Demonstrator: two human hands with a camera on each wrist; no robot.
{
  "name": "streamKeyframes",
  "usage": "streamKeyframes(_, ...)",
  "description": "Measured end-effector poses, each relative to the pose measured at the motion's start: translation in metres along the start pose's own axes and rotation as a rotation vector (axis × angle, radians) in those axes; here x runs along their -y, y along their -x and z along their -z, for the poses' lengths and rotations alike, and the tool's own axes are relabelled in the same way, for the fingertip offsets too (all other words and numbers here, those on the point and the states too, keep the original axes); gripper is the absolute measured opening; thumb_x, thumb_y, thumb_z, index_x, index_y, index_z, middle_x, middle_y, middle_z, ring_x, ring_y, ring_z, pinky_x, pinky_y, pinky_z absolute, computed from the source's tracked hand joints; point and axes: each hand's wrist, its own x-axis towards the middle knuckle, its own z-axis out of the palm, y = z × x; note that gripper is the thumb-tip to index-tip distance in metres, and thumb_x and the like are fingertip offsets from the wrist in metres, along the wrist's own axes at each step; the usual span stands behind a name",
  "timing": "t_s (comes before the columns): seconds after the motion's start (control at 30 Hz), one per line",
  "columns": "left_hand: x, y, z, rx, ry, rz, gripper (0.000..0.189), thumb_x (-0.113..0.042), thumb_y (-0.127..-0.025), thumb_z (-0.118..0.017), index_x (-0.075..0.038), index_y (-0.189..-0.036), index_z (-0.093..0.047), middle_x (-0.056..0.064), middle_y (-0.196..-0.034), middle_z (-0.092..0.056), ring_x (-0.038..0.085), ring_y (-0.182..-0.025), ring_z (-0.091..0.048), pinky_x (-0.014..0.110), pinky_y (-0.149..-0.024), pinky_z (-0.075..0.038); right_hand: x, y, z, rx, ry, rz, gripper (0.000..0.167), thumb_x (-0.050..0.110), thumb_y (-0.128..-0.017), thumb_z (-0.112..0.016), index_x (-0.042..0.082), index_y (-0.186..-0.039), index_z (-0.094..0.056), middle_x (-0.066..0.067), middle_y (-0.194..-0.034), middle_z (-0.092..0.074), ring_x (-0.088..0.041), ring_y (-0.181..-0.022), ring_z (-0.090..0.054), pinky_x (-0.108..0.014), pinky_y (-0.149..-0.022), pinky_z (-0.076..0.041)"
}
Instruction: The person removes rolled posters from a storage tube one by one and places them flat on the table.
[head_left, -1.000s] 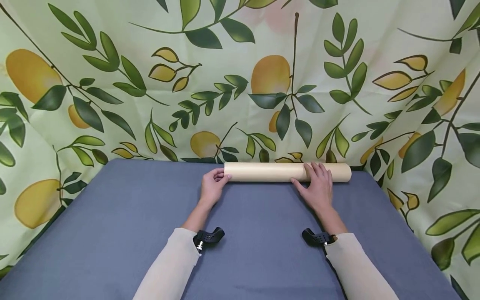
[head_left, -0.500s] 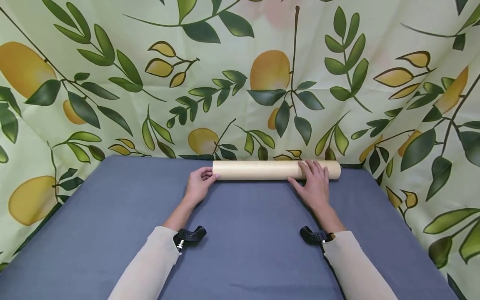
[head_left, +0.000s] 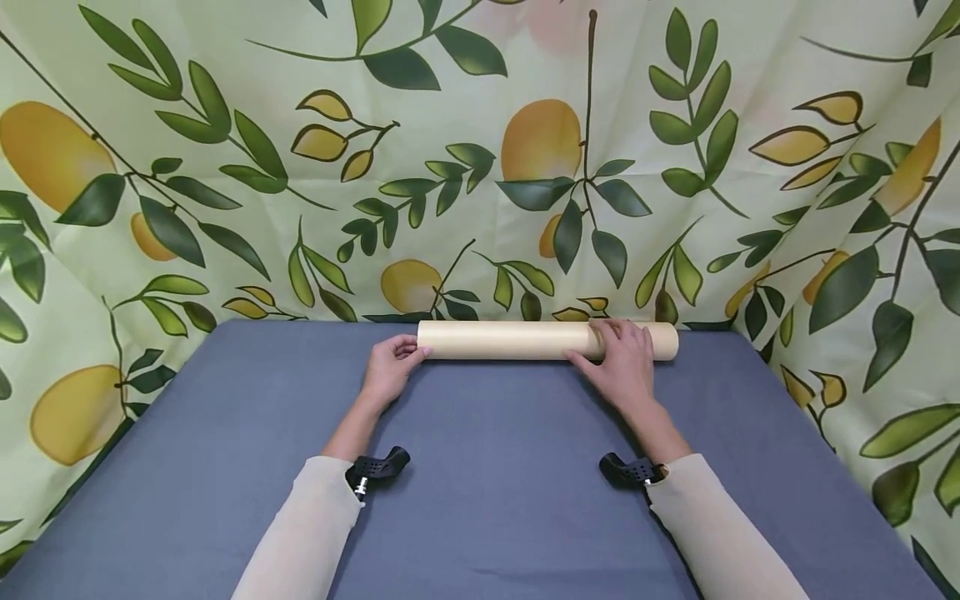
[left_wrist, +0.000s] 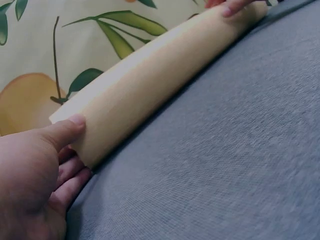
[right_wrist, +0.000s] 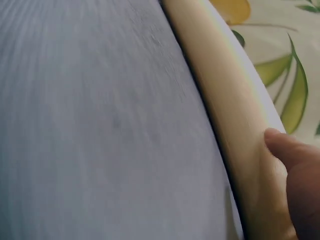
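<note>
A smooth cream-coloured roll (head_left: pixel 495 341) lies lengthwise along the far edge of the table. At its left end my left hand (head_left: pixel 388 368) pinches the rim. The left wrist view shows the left thumb (left_wrist: pixel 67 131) on the outer face and the other fingers at the end, partly hidden. Near the right end, my right hand (head_left: pixel 626 367) spans the roll, fingers over the top and thumb on the near side. In the right wrist view the right thumb (right_wrist: pixel 287 147) presses on the roll's surface (right_wrist: pixel 235 110).
A blue-grey cloth (head_left: pixel 480 475) covers the table. Behind and at both sides hangs a curtain (head_left: pixel 450 75) printed with fruit and leaves. The roll lies close to the back curtain. A black camera mount sits on each wrist.
The roll has shifted left along the far edge, mostly in the first half second. My left hand has moved left with it, and my right hand a little too.
</note>
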Motion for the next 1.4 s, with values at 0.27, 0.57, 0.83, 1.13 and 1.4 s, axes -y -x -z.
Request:
streamKeyframes(0.27, 0.005, 0.000, 0.008, 0.042, 0.000, 0.033, 0.031, -0.021, -0.099, -0.067, 0.001, -0.120, -0.072, 0.020, -0.114, -0.074, 0.002, -0.088, -0.062, 0.017, -0.078, -0.049, 0.030, -0.009, -0.024, 0.099, -0.064, 0.053, 0.068, 0.048, -0.084, -0.079, 0.008, -0.136, -0.062, -0.017, -0.145, -0.056, -0.040, -0.141, -0.044, -0.069, -0.121, -0.014)
streamKeyframes(0.57, -0.004, 0.002, -0.001, 0.019, 0.029, 0.024, 0.030, -0.020, -0.097, -0.069, 0.002, -0.117, -0.073, 0.020, -0.112, -0.074, 0.011, -0.093, -0.064, 0.018, -0.078, -0.048, 0.025, -0.002, -0.025, 0.047, -0.050, 0.063, 0.066, 0.041, -0.084, -0.080, 0.008, -0.138, -0.060, -0.017, -0.145, -0.056, -0.040, -0.143, -0.041, -0.067, -0.122, -0.012)
streamKeyframes(0.83, -0.003, 0.002, 0.000, -0.041, 0.041, 0.033, 0.027, -0.019, -0.094, -0.073, 0.002, -0.110, -0.073, 0.020, -0.104, -0.075, 0.007, -0.084, -0.063, 0.017, -0.074, -0.048, 0.026, -0.001, -0.027, 0.073, -0.055, 0.048, 0.066, 0.041, -0.085, -0.079, 0.008, -0.139, -0.059, -0.018, -0.147, -0.054, -0.041, -0.144, -0.040, -0.065, -0.123, -0.011)
streamKeyframes(1.13, 0.001, 0.000, 0.011, 0.013, 0.079, 0.036, 0.029, -0.013, -0.103, -0.059, 0.009, -0.119, -0.069, 0.026, -0.118, -0.071, 0.013, -0.103, -0.069, 0.030, -0.096, -0.057, 0.028, -0.002, -0.027, 0.078, -0.054, 0.054, 0.065, 0.041, -0.086, -0.078, 0.008, -0.138, -0.059, -0.018, -0.146, -0.054, -0.042, -0.143, -0.040, -0.065, -0.123, -0.012)
streamKeyframes(1.4, 0.003, -0.002, 0.013, -0.081, 0.078, 0.059, 0.026, -0.013, -0.098, -0.067, 0.008, -0.112, -0.072, 0.022, -0.107, -0.074, 0.000, -0.082, -0.062, 0.013, -0.076, -0.052, 0.028, -0.002, -0.028, 0.074, -0.052, 0.053, 0.064, 0.040, -0.086, -0.078, 0.008, -0.138, -0.059, -0.018, -0.146, -0.054, -0.041, -0.143, -0.040, -0.066, -0.123, -0.012)
